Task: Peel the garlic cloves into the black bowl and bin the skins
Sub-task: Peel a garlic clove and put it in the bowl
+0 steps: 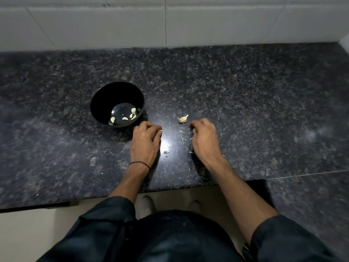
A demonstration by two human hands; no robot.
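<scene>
Several peeled cloves point(123, 118) lie in the black bowl point(98, 103), which stands on a dark speckled granite counter point(245, 91) backed by a white tiled wall point(113, 25). Just right of the bowl, the left hand point(145, 140) curls its fingers round a pale garlic piece point(160, 131). An unpeeled clove point(183, 119) lies beyond the hands, with skin scraps point(182, 138) scattered between them. The right hand point(204, 137) curls down onto the counter; whether it holds anything I cannot tell. Pale floor point(28, 233) shows below.

black bowl point(100, 103), speckled dark countertop point(245, 91)
</scene>
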